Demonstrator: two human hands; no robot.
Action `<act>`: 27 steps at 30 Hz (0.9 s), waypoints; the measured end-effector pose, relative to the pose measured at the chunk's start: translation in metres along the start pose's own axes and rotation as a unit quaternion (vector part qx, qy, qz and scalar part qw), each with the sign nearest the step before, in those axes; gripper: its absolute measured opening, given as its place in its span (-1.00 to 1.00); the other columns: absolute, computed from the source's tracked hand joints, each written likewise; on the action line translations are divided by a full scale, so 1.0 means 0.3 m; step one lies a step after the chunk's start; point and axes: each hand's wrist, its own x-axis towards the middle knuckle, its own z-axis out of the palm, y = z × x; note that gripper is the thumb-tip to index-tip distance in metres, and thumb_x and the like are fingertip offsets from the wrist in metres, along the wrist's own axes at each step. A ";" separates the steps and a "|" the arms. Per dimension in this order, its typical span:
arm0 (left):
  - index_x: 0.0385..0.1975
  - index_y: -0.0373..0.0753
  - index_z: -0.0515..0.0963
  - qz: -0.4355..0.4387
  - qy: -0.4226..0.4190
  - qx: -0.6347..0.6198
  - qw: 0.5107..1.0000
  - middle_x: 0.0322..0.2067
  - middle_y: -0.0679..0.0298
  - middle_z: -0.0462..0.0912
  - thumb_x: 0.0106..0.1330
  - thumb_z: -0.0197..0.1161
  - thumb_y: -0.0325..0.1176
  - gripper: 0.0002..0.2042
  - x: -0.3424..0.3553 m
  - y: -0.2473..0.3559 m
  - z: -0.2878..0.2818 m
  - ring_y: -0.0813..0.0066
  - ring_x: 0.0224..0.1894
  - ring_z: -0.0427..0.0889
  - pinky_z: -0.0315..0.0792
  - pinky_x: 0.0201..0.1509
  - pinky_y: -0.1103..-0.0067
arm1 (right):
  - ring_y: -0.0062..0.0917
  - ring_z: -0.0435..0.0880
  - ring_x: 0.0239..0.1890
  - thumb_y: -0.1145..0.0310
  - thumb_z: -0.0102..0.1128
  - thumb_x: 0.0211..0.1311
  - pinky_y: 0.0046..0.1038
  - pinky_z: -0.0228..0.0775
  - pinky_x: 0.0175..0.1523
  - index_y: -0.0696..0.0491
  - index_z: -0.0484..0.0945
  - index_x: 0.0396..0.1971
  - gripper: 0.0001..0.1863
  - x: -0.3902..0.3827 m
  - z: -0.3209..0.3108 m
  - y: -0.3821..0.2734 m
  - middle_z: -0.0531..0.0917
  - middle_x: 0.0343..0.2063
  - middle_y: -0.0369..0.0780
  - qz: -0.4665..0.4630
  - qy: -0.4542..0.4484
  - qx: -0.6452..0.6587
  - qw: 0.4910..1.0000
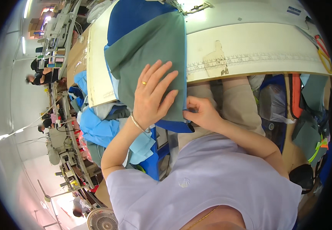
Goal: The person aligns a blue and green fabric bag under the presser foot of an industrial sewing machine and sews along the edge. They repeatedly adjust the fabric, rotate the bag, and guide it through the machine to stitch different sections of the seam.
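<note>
A grey-green fabric piece (146,50) lies over dark blue fabric (133,19) on the white sewing table, with a light blue strip along its right edge. The far end of that edge reaches the sewing machine's needle area (180,9), where details are too small to make out. My left hand (150,96) rests flat on the green fabric, fingers stretched and spread. My right hand (202,112) pinches the fabric's right edge close to its near corner, beyond the table's front edge. The near corner, dark blue underneath, hangs above my lap.
A printed ruler strip (258,58) runs along the table's front. Scissors with red and yellow handles (324,59) lie at its right end. Light blue cloth (100,130) is heaped at the left. Other sewing stations with people and a fan (102,220) stand farther left.
</note>
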 end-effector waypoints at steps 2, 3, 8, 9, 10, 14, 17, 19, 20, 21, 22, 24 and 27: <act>0.12 -0.29 0.57 -0.011 -0.004 -0.002 1.000 0.23 0.09 0.52 0.22 0.24 -0.50 -0.59 -0.015 -0.005 0.020 0.00 0.34 0.41 0.22 0.43 0.13 | -0.62 0.67 -0.15 0.58 0.17 0.32 -0.51 0.53 -0.05 0.28 0.54 -0.14 -0.84 0.006 -0.016 0.011 0.74 -0.20 -0.20 0.049 0.001 0.010 0.999; 0.11 -0.30 0.56 -0.013 0.000 -0.001 1.000 0.24 0.10 0.51 0.23 0.23 -0.50 -0.59 -0.007 -0.027 0.035 0.01 0.34 0.41 0.21 0.43 0.12 | -0.65 0.66 -0.12 0.59 0.15 0.34 -0.52 0.53 -0.03 0.29 0.54 -0.12 -0.84 0.011 -0.020 0.011 0.73 -0.18 -0.21 0.073 0.002 0.013 0.997; 0.11 -0.32 0.56 0.001 -0.018 -0.009 1.000 0.24 0.11 0.52 0.23 0.24 -0.52 -0.60 0.008 -0.020 0.092 0.02 0.30 0.45 0.27 0.38 0.16 | -0.65 0.65 -0.13 0.46 0.19 0.39 -0.57 0.51 -0.05 0.28 0.50 0.06 -0.68 -0.003 -0.035 0.008 0.71 -0.14 -0.20 0.071 0.026 0.020 0.997; 0.10 -0.32 0.56 0.004 -0.011 -0.006 1.000 0.22 0.11 0.54 0.22 0.24 -0.52 -0.60 0.007 -0.013 0.090 0.03 0.27 0.47 0.30 0.36 0.18 | -0.66 0.64 -0.15 0.41 0.22 0.39 -0.58 0.50 -0.06 0.27 0.52 0.05 -0.67 -0.008 -0.029 0.012 0.71 -0.16 -0.21 0.066 0.037 0.021 0.997; 0.09 -0.33 0.57 0.006 -0.005 -0.004 1.000 0.20 0.11 0.55 0.22 0.25 -0.52 -0.61 0.009 -0.009 0.088 0.03 0.25 0.50 0.33 0.34 0.20 | -0.66 0.64 -0.18 0.37 0.24 0.39 -0.58 0.50 -0.08 0.27 0.53 0.05 -0.65 -0.012 -0.023 0.014 0.71 -0.18 -0.22 0.060 0.049 0.022 0.997; 0.03 -0.29 0.61 0.030 -0.022 -0.037 0.999 0.11 0.12 0.62 0.21 0.26 -0.52 -0.65 0.080 -0.038 0.044 0.05 0.16 0.56 0.40 0.26 0.27 | -0.74 0.53 -0.40 0.22 0.34 0.36 -0.59 0.43 -0.29 0.24 0.67 -0.17 -0.67 -0.016 0.023 -0.001 0.66 -0.43 -0.36 0.085 0.056 -0.045 0.994; 0.06 -0.21 0.61 0.102 0.041 0.008 0.994 0.10 0.10 0.62 0.26 0.26 -0.47 -0.66 0.208 -0.137 0.039 0.04 0.16 0.56 0.40 0.26 0.32 | -0.82 0.36 -0.55 0.17 0.35 0.35 -0.60 0.21 -0.48 0.20 0.71 -0.38 -0.66 -0.017 0.042 -0.089 0.55 -0.60 -0.48 0.152 0.019 -0.050 0.987; 0.15 -0.13 0.56 0.057 0.050 0.058 0.995 0.19 0.14 0.56 0.34 0.20 -0.36 -0.64 0.285 -0.247 0.086 0.05 0.24 0.49 0.32 0.33 0.26 | -0.86 0.26 -0.59 0.14 0.34 0.36 -0.60 0.07 -0.55 0.17 0.70 -0.48 -0.62 -0.034 0.055 -0.111 0.48 -0.65 -0.51 0.167 0.003 -0.017 0.986; 0.19 -0.09 0.53 0.034 0.054 0.085 0.994 0.23 0.16 0.53 0.39 0.17 -0.30 -0.62 0.318 -0.307 0.110 0.05 0.28 0.46 0.28 0.37 0.24 | -0.87 0.23 -0.60 0.12 0.33 0.37 -0.60 0.01 -0.55 0.16 0.69 -0.52 -0.60 -0.043 0.057 -0.101 0.46 -0.66 -0.52 0.158 -0.004 0.003 0.987; 0.24 -0.03 0.49 -0.005 0.031 0.120 0.992 0.29 0.20 0.47 0.42 0.10 -0.23 -0.60 0.338 -0.381 0.134 0.06 0.33 0.40 0.22 0.40 0.20 | -0.87 0.20 -0.60 0.10 0.33 0.37 -0.61 -0.05 -0.56 0.15 0.67 -0.56 -0.57 -0.050 0.059 -0.095 0.45 -0.67 -0.52 0.150 -0.010 0.023 0.988; 0.29 0.03 0.45 -0.045 0.006 0.155 0.987 0.34 0.23 0.41 0.46 0.04 -0.16 -0.58 0.343 -0.465 0.156 0.08 0.38 0.34 0.16 0.43 0.17 | -0.87 0.19 -0.61 0.09 0.32 0.38 -0.60 -0.05 -0.56 0.14 0.63 -0.61 -0.54 -0.058 0.060 -0.089 0.42 -0.69 -0.52 0.156 -0.012 0.026 0.987; 0.37 0.13 0.36 -0.098 -0.037 0.169 0.980 0.42 0.30 0.31 0.50 -0.06 -0.05 -0.54 0.376 -0.575 0.177 0.11 0.46 0.23 0.07 0.47 0.12 | -0.86 0.18 -0.62 0.07 0.29 0.40 -0.58 -0.06 -0.57 0.11 0.55 -0.72 -0.47 -0.063 0.054 -0.072 0.38 -0.73 -0.52 0.168 -0.009 0.033 0.985; 0.44 0.21 0.25 -0.128 -0.093 0.138 0.978 0.47 0.36 0.21 0.52 -0.16 0.04 -0.50 0.445 -0.719 0.202 0.14 0.51 0.12 0.02 0.49 0.10 | -0.82 0.13 -0.63 0.04 0.28 0.40 -0.53 -0.08 -0.58 0.09 0.39 -0.79 -0.39 -0.056 0.031 -0.005 0.29 -0.76 -0.51 0.177 -0.009 0.011 0.984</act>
